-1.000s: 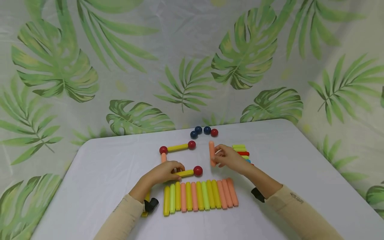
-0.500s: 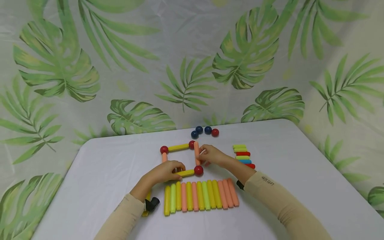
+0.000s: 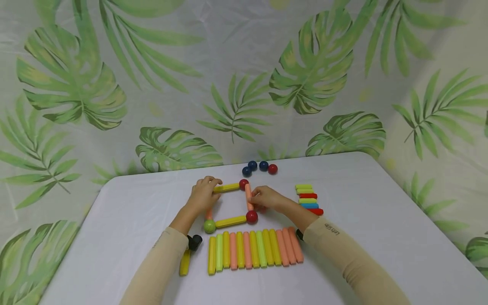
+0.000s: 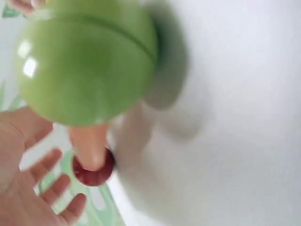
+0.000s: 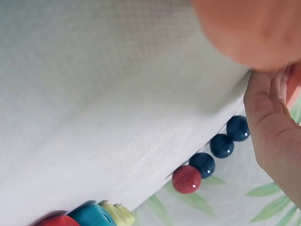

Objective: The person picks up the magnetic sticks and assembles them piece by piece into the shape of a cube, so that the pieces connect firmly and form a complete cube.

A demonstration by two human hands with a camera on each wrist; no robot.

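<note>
A square of sticks and balls lies on the white table (image 3: 362,220). My left hand (image 3: 203,195) covers its top-left corner, fingers curled over the left end of the top yellow stick (image 3: 228,187). My right hand (image 3: 267,198) pinches the orange stick (image 3: 248,197) that stands between the upper red ball (image 3: 243,184) and the lower red ball (image 3: 251,217). A bottom yellow stick (image 3: 230,221) runs to a green ball (image 3: 209,226). In the left wrist view the green ball (image 4: 87,61) looms close, with an orange stick (image 4: 89,146) leading to a red ball (image 4: 93,172).
A row of several coloured sticks (image 3: 255,249) lies just in front of the square. One yellow stick (image 3: 184,262) lies at its left. A small stack of sticks (image 3: 309,199) sits to the right. Several loose balls (image 3: 259,167) lie behind; the right wrist view shows them too (image 5: 211,155).
My right hand carried the orange stick leftward and set it between the two red balls. My left hand left the bottom yellow stick for the top-left corner, uncovering the green ball.
</note>
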